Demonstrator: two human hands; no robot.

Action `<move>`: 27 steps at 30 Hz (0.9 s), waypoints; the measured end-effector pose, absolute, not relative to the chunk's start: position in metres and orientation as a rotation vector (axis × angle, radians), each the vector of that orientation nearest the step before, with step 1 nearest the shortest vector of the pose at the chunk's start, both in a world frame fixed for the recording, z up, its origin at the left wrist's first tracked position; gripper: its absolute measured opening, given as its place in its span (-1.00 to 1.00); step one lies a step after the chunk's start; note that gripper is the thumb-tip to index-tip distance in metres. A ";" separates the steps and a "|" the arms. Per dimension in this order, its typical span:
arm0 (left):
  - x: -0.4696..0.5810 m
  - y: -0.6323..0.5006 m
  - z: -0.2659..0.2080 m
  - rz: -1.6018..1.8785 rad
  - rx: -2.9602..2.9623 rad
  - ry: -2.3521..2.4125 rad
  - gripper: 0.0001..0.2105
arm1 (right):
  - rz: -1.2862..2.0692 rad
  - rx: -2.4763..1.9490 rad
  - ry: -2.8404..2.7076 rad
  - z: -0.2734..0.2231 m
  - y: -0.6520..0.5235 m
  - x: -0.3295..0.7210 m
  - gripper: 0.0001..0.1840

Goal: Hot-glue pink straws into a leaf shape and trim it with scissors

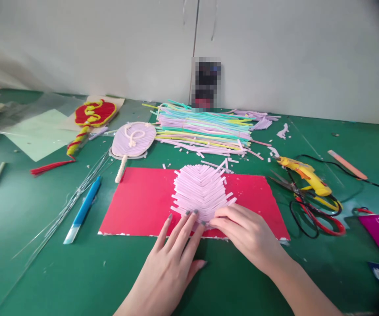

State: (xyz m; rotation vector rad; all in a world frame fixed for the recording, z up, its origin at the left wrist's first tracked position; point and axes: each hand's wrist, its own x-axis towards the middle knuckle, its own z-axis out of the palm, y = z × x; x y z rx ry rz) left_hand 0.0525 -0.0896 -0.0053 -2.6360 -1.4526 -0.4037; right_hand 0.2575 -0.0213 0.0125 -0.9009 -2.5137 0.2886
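Note:
A leaf-like panel of lilac pipe cleaners (200,188), laid in a herringbone pattern, lies on a red sheet (143,199). My left hand (173,259) rests with fingers spread, its fingertips touching the panel's lower edge. At the lower right edge of the same panel, my right hand (247,232) is closed in a pinch on a pipe cleaner end, mostly hidden by the fingers. Uneven strip ends stick out along both sides of the panel.
Behind lies a bundle of coloured pipe cleaners (202,127). A lilac fan (134,140), a red-yellow fan (95,114), thin wires (74,199) and a blue pen-like tool (86,206) are left. Right are scissors (303,202), a yellow glue gun (308,173) and a magenta object (378,232).

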 end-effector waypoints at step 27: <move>0.053 -0.089 -0.011 -0.302 -2.668 -1.402 -0.48 | 0.306 -1.050 -2.262 -0.003 -0.025 0.262 -0.86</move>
